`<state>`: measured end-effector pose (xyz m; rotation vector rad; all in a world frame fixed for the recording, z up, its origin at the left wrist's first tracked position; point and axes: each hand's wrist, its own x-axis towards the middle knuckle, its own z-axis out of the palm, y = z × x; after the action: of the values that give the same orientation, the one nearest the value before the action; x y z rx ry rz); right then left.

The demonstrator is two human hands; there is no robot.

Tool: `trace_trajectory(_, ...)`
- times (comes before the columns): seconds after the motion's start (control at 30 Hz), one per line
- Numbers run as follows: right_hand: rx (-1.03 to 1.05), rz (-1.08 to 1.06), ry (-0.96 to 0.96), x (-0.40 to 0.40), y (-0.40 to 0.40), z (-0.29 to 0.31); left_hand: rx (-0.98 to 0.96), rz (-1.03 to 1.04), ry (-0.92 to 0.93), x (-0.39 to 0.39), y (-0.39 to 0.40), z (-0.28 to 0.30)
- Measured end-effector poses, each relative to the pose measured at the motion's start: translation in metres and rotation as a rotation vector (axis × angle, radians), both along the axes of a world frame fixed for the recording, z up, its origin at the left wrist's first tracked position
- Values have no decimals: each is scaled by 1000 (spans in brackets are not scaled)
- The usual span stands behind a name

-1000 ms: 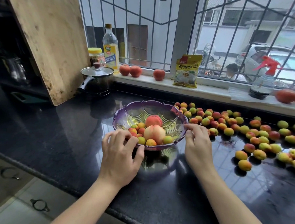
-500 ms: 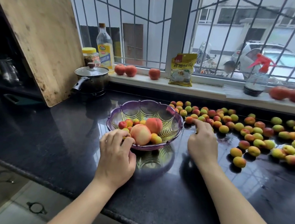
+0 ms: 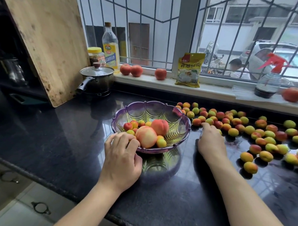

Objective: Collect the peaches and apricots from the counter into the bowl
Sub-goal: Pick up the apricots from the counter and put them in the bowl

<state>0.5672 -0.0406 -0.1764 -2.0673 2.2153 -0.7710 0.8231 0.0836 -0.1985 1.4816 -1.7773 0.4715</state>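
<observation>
apricots (image 3: 232, 132) lie scattered over the black counter (image 3: 75, 143) to the right of the purple glass bowl (image 3: 179, 136), which already holds two peaches (image 3: 146, 136) and a few apricots. my right hand (image 3: 211, 143) is at the near left edge of the scatter, fingers curled down over the fruit closest to the bowl; whether they have closed on one i cannot tell, since the hand hides it. my left hand (image 3: 122, 156) rests on the bowl's near rim, fingers bent over the edge, gripping it.

to do this well, i'd say: keep the bowl steady with the left, gather two or three apricots into the palm, lift clear over the rim and let them down low so they don't bounce out or bruise. the counter looks glossy, so a nudged apricot may roll.

far off, red fruit (image 3: 136, 70) sit on the windowsill (image 3: 214, 91).
</observation>
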Motion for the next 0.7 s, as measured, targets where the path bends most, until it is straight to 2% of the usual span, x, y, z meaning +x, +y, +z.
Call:
trace_trajectory(0.33,21,-48,8,-9,3,-2,3,-1,7,0,0,0)
trace_trajectory(0.43,-117,-11,-79,-8,6,4,13,0,8,0,1,0)
trace_trajectory(0.5,-321,73,-248,-7,12,17,13,-4,10,0,0,0)
trace_trajectory(0.57,-418,256,-427,-1,19,32,13,-1,13,0,1,-1)
trace_trajectory(0.63,-368,455,-492,10,29,39,16,3,12,0,1,0)
trace_trajectory(0.7,-248,559,-428,22,36,36,23,7,6,0,2,1)
